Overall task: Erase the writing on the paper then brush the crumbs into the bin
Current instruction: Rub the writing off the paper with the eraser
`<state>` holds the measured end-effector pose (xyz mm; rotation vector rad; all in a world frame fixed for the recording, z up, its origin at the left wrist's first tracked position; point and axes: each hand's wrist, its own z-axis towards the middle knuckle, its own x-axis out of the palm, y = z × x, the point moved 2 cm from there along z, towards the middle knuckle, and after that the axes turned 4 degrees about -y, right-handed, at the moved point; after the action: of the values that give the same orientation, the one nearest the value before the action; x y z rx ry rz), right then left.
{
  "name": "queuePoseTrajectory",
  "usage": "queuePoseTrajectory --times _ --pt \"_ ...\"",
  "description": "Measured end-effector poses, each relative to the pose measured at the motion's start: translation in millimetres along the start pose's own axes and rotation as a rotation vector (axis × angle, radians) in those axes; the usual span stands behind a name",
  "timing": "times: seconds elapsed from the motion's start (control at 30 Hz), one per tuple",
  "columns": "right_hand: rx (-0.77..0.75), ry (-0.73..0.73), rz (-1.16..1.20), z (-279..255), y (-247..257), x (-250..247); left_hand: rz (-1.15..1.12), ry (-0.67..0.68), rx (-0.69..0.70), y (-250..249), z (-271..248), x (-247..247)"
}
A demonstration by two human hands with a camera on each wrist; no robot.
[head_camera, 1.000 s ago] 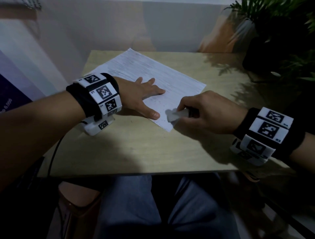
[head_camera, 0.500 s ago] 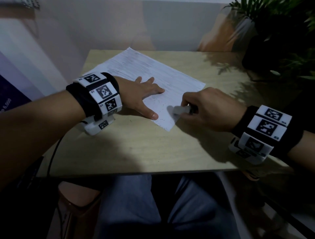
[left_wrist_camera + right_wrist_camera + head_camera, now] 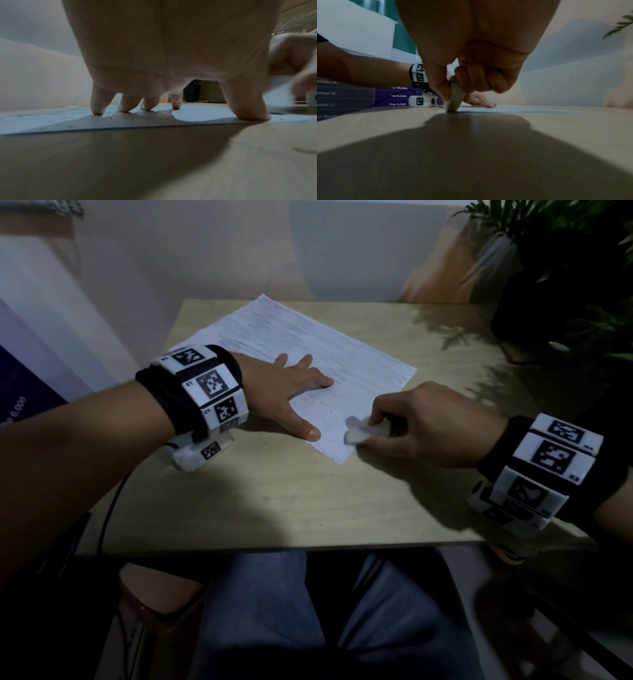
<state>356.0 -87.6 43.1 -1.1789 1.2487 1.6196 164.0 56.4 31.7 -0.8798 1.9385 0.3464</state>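
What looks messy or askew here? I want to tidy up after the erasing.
Dark eraser crumbs are scattered over the near corner of the white sheet of paper, between the left hand and the white eraser. The sheet lies at an angle to the edges of the pale wooden table. No bin shows.

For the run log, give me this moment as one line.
left hand: flat on paper | right hand: rubbing eraser at near corner | crumbs: unswept

Light wooden table (image 3: 281, 501) bears the paper (image 3: 342, 354), seemingly crumb-flecked.
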Motion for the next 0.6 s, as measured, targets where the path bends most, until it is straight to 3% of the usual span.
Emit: queuePoseTrajectory --times 0.1,0.23,0.4,0.53,0.6 --pt "0.006 -0.075 -0.093 1 -2 0 -0.008 0.0 -0.001 1 0 1" --pt "-0.054 0.087 0.101 -6 9 0 -0.012 0.003 -0.004 -1 -1 0" --pt "0.022 -0.07 -0.094 0 -5 -1 -0.02 0.002 -0.003 -1 -2 0" --pt "-0.059 0.071 0.065 -8 8 0 -0.031 0.01 -0.005 -1 -2 0" --pt "-0.022 0.058 0.047 -6 4 0 -0.029 0.009 -0.005 -1 -1 0"
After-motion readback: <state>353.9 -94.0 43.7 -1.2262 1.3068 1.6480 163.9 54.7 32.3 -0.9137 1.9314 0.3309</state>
